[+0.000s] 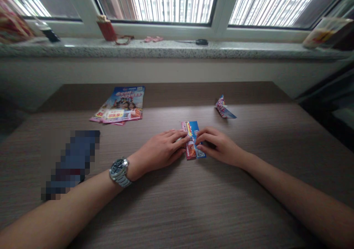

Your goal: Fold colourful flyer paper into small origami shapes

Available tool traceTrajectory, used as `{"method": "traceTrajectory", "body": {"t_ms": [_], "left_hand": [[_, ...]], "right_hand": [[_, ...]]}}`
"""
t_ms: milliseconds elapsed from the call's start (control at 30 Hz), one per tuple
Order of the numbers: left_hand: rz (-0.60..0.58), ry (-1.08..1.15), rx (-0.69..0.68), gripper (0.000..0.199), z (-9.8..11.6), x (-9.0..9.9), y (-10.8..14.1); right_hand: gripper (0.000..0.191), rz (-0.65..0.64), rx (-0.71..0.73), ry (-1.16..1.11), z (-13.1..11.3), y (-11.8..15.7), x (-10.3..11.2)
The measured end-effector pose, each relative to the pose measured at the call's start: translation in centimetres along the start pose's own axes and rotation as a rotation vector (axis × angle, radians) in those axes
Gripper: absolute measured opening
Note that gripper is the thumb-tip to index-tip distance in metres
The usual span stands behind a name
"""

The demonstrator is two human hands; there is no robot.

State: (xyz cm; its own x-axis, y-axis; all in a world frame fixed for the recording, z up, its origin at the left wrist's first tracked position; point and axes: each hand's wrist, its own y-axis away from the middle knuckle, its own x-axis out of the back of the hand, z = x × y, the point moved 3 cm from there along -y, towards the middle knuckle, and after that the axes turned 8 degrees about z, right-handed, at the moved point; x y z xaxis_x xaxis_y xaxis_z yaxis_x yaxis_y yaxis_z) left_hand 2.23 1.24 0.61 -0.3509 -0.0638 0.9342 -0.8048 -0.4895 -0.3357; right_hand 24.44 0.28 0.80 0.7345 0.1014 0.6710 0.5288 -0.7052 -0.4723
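Note:
A folded flyer [191,155], printed pink and blue with a QR code at its near right corner, lies flat on the wooden table [171,212]. My left hand [166,147], wearing a steel watch [119,171] at the wrist, rests its outstretched fingers on the flyer's left edge. From the other side, my right hand [217,146] touches the right part of the paper, its fingers curled and thumb near the index finger. Whether they pinch the paper's edge I cannot tell. Both hands cover parts of the print.
A stack of colourful flyers [124,105] lies at the back left. Beyond my right hand stands a folded paper shape [223,107]. A pixelated dark object [73,160] lies by my left forearm. The windowsill [166,50] holds scissors [201,42] and a red packet [106,28].

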Motion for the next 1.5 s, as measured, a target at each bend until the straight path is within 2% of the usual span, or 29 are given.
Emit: {"method": "traceTrajectory", "body": {"t_ms": [133, 367, 600, 800, 1200, 1500], "left_hand": [[-0.006, 0.002, -0.007, 0.043, -0.1, -0.1, 0.0], [-0.011, 0.042, -0.028, 0.041, -0.1, 0.1, -0.2], [0.012, -0.03, -0.048, 0.044, 0.2, 0.3, -0.2], [-0.008, 0.022, -0.078, 0.045, 0.8, 0.5, -0.4], [0.025, -0.083, 0.087, 0.051, -0.3, 0.8, -0.2], [0.032, -0.069, 0.124, 0.046, -0.8, 0.6, -0.2]], "right_hand": [[0.024, 0.053, 0.015, 0.128, 1.0, 0.0, 0.2], [0.043, -0.062, 0.01, 0.238, 2.1, 0.3, -0.5], [0.043, -0.083, -0.002, 0.292, 2.1, 0.4, -0.9], [0.04, -0.041, -0.029, 0.324, 1.7, 0.3, -0.7], [0.039, -0.05, -0.006, 0.348, 1.9, 0.6, -0.8], [0.036, -0.01, 0.0, 0.303, 1.7, 0.4, -0.4]]}}
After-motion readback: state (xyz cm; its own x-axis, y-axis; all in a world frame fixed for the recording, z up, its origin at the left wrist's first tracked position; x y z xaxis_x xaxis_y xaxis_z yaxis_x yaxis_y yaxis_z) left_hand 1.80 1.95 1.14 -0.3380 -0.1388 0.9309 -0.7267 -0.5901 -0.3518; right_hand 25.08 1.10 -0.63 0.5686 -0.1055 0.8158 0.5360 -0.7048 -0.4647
